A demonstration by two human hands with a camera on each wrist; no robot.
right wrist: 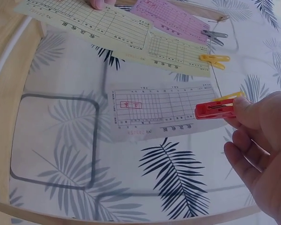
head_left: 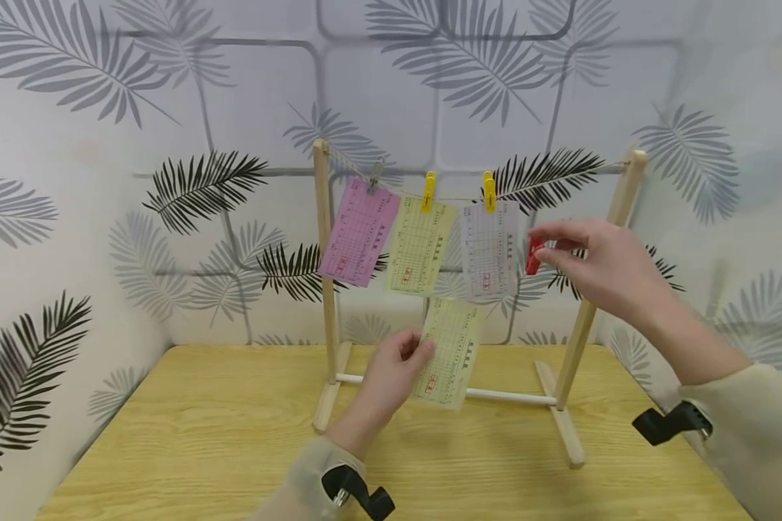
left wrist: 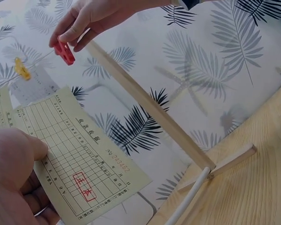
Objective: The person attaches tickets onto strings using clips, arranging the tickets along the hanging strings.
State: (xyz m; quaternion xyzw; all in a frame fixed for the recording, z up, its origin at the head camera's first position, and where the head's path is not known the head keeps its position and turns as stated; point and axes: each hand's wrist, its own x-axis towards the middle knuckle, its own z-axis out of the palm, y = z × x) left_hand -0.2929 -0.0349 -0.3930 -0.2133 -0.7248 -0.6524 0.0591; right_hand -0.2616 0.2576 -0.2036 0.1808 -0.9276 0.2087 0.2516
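My left hand (head_left: pixel 394 369) pinches a pale yellow receipt slip (head_left: pixel 450 353) by its left edge, below the string. In the left wrist view the slip (left wrist: pixel 79 159) shows a printed grid and a red stamp. My right hand (head_left: pixel 609 264) holds a red clothespin (head_left: pixel 533 255) between thumb and fingers, right of the hanging slips. On the string (head_left: pixel 547 184) hang a pink slip (head_left: pixel 360 231) under a grey clothespin (head_left: pixel 375 176), a yellow slip (head_left: pixel 422 246) under a yellow clothespin (head_left: pixel 428 192), and a white slip (head_left: pixel 491 250) under another yellow clothespin (head_left: pixel 489 192).
The string runs between two wooden posts, left (head_left: pixel 328 289) and right (head_left: pixel 593 307), on wooden feet. A white rod (head_left: pixel 511 396) joins them low down. The stand is on a wood-grain table (head_left: pixel 221 434) before a leaf-patterned backdrop (head_left: pixel 391 87).
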